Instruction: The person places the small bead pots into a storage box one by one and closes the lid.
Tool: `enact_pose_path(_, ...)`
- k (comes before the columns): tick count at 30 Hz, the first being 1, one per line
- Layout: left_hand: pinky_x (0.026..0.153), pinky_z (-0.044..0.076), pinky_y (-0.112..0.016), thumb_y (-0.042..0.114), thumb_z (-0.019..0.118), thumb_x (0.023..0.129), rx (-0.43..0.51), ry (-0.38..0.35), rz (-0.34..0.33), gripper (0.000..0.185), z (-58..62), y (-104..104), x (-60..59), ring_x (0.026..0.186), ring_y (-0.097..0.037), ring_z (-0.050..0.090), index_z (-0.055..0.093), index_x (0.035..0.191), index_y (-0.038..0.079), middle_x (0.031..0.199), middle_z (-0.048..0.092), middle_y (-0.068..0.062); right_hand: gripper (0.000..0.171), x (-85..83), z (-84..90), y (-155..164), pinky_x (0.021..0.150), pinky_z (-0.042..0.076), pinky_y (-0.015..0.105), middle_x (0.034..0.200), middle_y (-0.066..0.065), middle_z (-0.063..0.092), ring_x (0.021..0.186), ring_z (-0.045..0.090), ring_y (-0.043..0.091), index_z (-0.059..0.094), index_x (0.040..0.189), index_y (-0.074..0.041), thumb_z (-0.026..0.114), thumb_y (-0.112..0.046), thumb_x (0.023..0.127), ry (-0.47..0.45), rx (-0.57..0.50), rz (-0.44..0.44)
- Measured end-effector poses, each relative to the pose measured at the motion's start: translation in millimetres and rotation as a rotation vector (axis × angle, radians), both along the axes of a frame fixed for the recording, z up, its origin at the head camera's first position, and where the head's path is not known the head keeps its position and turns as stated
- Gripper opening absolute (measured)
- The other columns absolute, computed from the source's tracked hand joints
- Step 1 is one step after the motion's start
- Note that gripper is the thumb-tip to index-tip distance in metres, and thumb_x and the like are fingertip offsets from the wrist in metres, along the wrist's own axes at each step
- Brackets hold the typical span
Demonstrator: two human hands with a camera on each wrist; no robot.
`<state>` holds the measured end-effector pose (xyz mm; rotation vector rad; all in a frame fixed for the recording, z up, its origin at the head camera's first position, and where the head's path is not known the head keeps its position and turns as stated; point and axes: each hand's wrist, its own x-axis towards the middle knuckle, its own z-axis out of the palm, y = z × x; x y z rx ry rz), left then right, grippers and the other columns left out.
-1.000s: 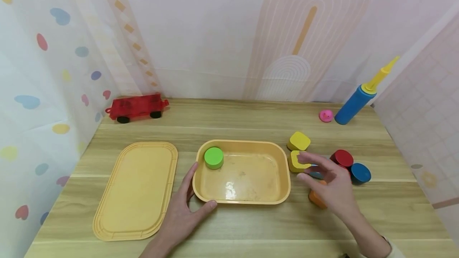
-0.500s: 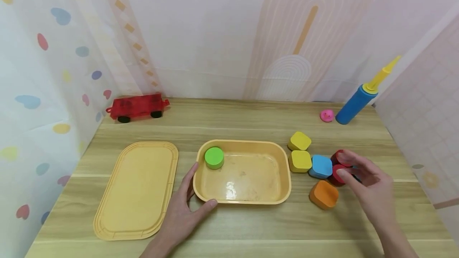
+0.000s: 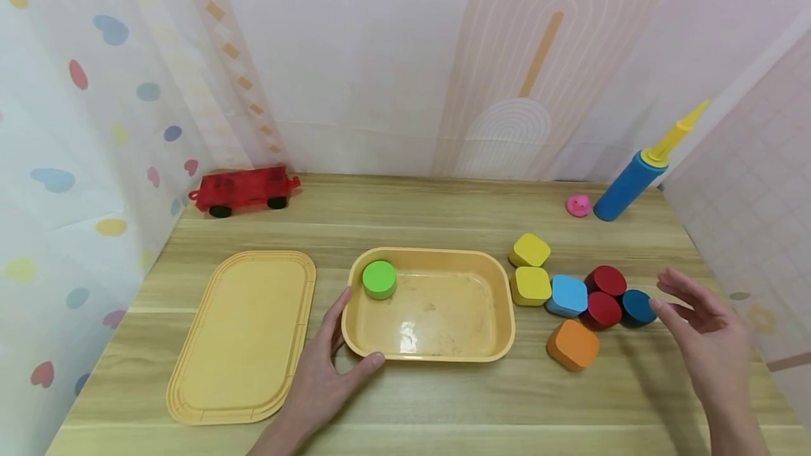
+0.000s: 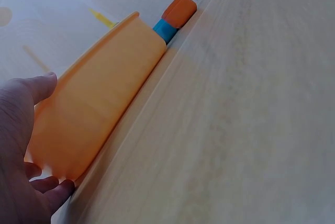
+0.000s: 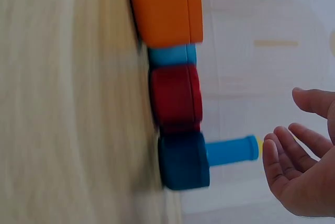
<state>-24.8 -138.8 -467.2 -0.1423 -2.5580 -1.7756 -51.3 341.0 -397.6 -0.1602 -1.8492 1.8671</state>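
My left hand [image 3: 326,371] rests on the table against the near-left corner of the yellow tub [image 3: 500,301], thumb along its front wall, fingers straight. In the left wrist view that left hand [image 4: 23,145] presses the tub's wall [image 4: 99,103]. A green round block [image 3: 379,279] lies in the tub's far-left corner. My right hand [image 3: 700,326] hovers open and empty just right of the dark blue round block [image 3: 636,305]. Two red round blocks [image 3: 605,279], a light blue block [image 3: 568,294], two yellow blocks [image 3: 531,284] and an orange block [image 3: 573,343] cluster right of the tub.
A flat yellow lid [image 3: 241,333] lies left of the tub. A red toy wagon [image 3: 243,188] stands at the back left. A blue and yellow hand pump [image 3: 640,171] and a small pink toy [image 3: 578,205] sit at the back right. Patterned sheets wall the table.
My right hand has drawn away to the right, from over the yellow and light blue blocks to beside the dark blue one. The left hand and tub stay put.
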Motion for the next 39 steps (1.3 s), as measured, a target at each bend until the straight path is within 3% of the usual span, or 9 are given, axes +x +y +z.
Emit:
enact_pose_path(7,0.114,0.033,-0.012,0.03,0.087,0.083,0.006,-0.008,0.002,0.101,0.7,0.1,0.4,0.146,-0.018,0.041,0.024,0.161,0.035,0.163,0.037,-0.005,0.05,0.1,-9.2,16.6,0.08,0.057,0.012,0.109,-0.002,0.077,0.1,0.071,0.007,0.064,0.13,0.01,0.071,0.022,0.081,-0.098,0.081,-0.016)
enact_pose_path(13,0.114,0.033,-0.011,0.03,0.087,0.083,0.006,-0.007,0.005,0.101,0.2,0.1,0.8,0.145,-0.018,0.042,0.024,0.161,0.034,0.162,0.037,-0.005,0.054,0.5,-20.4,33.2,0.085,0.05,0.003,0.117,-0.021,0.068,0.108,0.062,-0.007,0.062,0.14,-0.007,0.077,0.001,0.088,-0.276,0.377,0.1)
enact_pose_path(18,0.113,0.032,-0.01,0.031,0.087,0.083,-0.001,-0.008,0.004,0.101,-0.2,0.3,0.4,0.145,-0.017,0.042,0.024,0.162,0.034,0.163,0.037,-0.005,0.06,-2.1,-29.8,42.3,0.085,0.048,0.001,0.123,-0.028,0.058,0.109,0.054,-0.012,0.054,0.146,-0.004,0.078,-0.013,0.092,-0.358,0.577,0.122)
enact_pose_path(22,0.113,0.032,-0.01,0.031,0.087,0.083,0.0,-0.005,0.004,0.1,-0.3,0.0,0.1,0.145,-0.017,0.041,0.025,0.162,0.033,0.163,0.037,-0.005,0.068,-5.3,-37.0,48.3,0.083,0.048,0.0,0.125,-0.027,0.053,0.106,0.048,-0.016,0.048,0.15,-0.002,0.076,-0.025,0.094,-0.442,0.623,0.152)
enact_pose_path(29,0.113,0.032,-0.01,0.031,0.087,0.083,-0.003,-0.004,0.004,0.1,-0.3,-0.1,0.5,0.145,-0.017,0.041,0.024,0.161,0.034,0.162,0.037,-0.004,0.073,-7.6,-44.9,53.9,0.08,0.047,0.0,0.12,-0.032,0.049,0.1,0.049,-0.018,0.043,0.153,-0.001,0.074,-0.033,0.095,-0.522,0.637,0.2)
enact_pose_path(36,0.113,0.032,-0.01,0.031,0.087,0.083,0.0,-0.002,0.006,0.1,0.7,0.3,0.3,0.146,-0.018,0.041,0.025,0.162,0.031,0.163,0.036,-0.003,0.075,-8.4,-46.4,53.7,0.079,0.046,-0.001,0.135,-0.009,0.057,0.1,0.049,-0.016,0.044,0.154,-0.005,0.075,-0.037,0.093,-0.552,0.68,0.206)
enact_pose_path(39,0.113,0.032,-0.01,0.031,0.087,0.083,0.002,-0.001,0.005,0.1,1.0,0.4,0.3,0.146,-0.018,0.041,0.025,0.162,0.031,0.163,0.036,-0.004,0.072,-8.4,-46.8,52.9,0.078,0.047,0.0,0.126,-0.015,0.056,0.097,0.051,-0.016,0.048,0.15,-0.002,0.075,-0.036,0.093,-0.549,0.686,0.204)
